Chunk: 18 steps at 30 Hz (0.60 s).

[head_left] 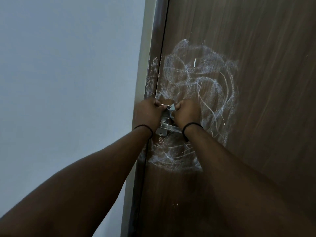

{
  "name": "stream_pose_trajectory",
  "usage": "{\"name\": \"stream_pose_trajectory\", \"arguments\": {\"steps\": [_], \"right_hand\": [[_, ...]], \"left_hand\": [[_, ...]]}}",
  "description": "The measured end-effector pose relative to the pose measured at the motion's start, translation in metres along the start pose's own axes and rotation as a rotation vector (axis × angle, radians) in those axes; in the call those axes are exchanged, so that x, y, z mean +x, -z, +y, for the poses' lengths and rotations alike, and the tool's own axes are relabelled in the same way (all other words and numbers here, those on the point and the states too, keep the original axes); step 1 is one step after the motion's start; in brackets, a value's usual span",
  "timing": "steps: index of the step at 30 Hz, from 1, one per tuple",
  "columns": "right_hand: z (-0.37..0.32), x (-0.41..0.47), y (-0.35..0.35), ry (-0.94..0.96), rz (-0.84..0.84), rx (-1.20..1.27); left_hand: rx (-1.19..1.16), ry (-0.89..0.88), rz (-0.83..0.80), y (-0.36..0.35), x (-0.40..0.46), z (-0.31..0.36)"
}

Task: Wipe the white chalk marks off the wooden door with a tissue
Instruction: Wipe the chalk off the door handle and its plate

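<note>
The dark wooden door (256,48) carries wide swirls of white chalk marks (205,74) above the lock and more below it. My left hand (148,113) is curled at the door's edge, pinching a thin white strip of the tissue. My right hand (187,113) is fisted against the door and grips a bunched pale tissue (172,107) that peeks out between the two hands. Both hands sit over the metal lock plate (165,127), partly hiding it.
The door frame (148,69) runs up the left of the door and bears chalk smears too. A plain pale wall (68,82) fills the left side. A lever handle (172,128) juts from the lock plate under my right wrist.
</note>
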State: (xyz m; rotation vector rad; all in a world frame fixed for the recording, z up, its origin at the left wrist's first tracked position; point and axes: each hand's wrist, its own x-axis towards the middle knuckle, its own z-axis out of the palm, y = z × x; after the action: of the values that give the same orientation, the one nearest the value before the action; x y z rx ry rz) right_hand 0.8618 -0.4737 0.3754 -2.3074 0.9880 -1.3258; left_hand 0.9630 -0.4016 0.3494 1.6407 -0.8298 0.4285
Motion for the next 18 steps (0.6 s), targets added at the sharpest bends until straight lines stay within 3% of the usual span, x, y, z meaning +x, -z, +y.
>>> {"name": "stream_pose_trajectory", "arguments": {"steps": [5,13,18], "right_hand": [[0.005,-0.005,0.000,0.055,-0.145,-0.217],[0.011,-0.010,0.004,0.170,0.020,-0.074],[0.003,-0.002,0.002,0.141,-0.154,-0.341]], "left_hand": [[0.136,0.004,-0.021,-0.005,0.002,-0.001],[0.225,-0.034,-0.033,-0.003,0.006,0.007],[0.263,-0.027,-0.056,0.000,0.008,0.011]]}}
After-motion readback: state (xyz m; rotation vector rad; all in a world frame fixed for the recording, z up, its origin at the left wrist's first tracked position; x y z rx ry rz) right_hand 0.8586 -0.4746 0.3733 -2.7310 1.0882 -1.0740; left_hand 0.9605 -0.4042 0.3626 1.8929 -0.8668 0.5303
